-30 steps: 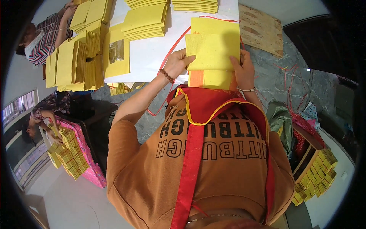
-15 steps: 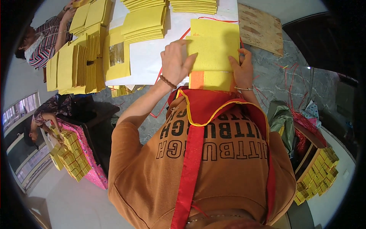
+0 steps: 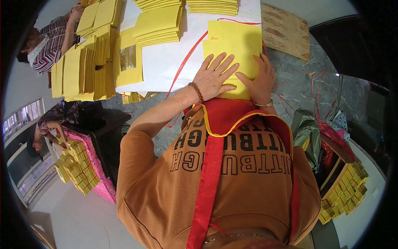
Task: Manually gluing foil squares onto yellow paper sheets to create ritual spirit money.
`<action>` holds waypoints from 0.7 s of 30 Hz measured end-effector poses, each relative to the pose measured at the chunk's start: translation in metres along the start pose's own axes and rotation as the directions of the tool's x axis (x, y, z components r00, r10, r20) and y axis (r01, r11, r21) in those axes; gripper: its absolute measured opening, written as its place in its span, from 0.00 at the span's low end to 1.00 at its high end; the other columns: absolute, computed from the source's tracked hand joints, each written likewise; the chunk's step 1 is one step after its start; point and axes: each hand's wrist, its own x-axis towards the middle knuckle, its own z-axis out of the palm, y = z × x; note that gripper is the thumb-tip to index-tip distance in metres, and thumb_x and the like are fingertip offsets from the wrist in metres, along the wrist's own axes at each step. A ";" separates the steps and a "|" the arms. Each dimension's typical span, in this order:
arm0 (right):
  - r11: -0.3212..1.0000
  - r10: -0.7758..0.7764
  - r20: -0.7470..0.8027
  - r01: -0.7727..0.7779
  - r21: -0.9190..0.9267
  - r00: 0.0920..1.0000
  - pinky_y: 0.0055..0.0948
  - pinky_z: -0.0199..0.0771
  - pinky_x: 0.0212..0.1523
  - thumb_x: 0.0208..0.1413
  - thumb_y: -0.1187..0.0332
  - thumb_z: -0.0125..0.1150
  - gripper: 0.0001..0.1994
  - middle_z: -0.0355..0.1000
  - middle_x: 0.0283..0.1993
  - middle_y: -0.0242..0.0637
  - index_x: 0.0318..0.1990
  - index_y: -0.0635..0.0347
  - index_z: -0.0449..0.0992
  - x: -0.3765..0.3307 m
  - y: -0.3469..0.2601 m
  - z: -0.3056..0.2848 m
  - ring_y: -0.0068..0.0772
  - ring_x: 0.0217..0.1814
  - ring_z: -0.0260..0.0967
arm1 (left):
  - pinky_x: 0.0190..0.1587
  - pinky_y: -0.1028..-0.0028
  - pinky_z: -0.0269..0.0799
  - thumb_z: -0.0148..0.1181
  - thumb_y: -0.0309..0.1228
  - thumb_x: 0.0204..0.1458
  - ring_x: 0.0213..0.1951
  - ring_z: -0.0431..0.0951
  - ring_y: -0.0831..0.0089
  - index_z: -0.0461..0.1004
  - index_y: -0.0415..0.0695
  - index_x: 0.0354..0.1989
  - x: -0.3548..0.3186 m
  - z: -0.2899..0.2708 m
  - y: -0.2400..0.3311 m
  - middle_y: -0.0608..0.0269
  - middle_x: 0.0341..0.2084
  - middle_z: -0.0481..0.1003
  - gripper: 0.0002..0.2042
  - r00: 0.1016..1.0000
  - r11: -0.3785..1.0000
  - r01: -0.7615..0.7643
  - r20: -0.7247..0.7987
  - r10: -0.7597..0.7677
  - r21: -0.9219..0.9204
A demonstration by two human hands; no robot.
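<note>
A stack of yellow paper sheets point(image 3: 232, 37) lies at the table's near right edge, directly before me. My left hand point(image 3: 213, 79) rests flat across its near left part, fingers spread. On the right side, my right hand point(image 3: 260, 81) presses the paper with its fingers stretched out and the thumb apart on top. Both hands hide much of the stack's near end. A red plastic strip point(image 3: 188, 56) runs in a loop over the table to the left of the stack and behind it.
Bundles of yellow paper point(image 3: 159, 25) stand farther back on the white table point(image 3: 166, 66), with more stacks point(image 3: 85, 68) at its left. A wooden board point(image 3: 286, 31) is beyond the right edge. One person point(image 3: 54, 50) works far left, another point(image 3: 52, 120) at a pink-covered table point(image 3: 103, 186).
My left hand has moved from the stack's left edge onto its near part, fingers spreading. My right hand has come slightly nearer. The orange patch at the near end is now covered.
</note>
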 end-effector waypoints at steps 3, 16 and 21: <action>0.962 0.046 0.082 -0.066 0.265 0.996 0.43 0.54 0.56 0.46 0.60 0.62 0.24 0.55 0.60 0.46 0.51 0.57 0.65 -0.009 0.017 0.013 0.49 0.61 0.51 | 0.62 0.57 0.44 0.49 0.50 0.51 0.62 0.51 0.60 0.53 0.52 0.62 0.001 0.002 -0.001 0.59 0.62 0.53 0.31 1.000 0.999 -0.006 0.000 0.006 0.050; 0.374 0.260 0.212 -0.301 0.877 0.942 0.32 0.52 0.62 0.55 0.76 0.49 0.23 0.55 0.62 0.45 0.59 0.64 0.55 -0.028 0.044 0.026 0.37 0.64 0.53 | 0.44 0.66 0.66 0.55 0.34 0.45 0.46 0.68 0.62 0.62 0.39 0.55 0.012 -0.006 0.003 0.47 0.50 0.65 0.26 0.978 0.887 -0.185 -0.006 0.207 0.423; 0.396 0.270 0.224 -0.319 0.861 0.937 0.33 0.53 0.61 0.58 0.71 0.47 0.24 0.56 0.61 0.45 0.61 0.63 0.51 -0.022 0.037 0.017 0.37 0.63 0.54 | 0.40 0.70 0.68 0.57 0.31 0.41 0.43 0.71 0.65 0.65 0.37 0.51 0.020 -0.003 0.000 0.50 0.44 0.70 0.25 0.992 0.951 -0.087 -0.061 0.110 0.297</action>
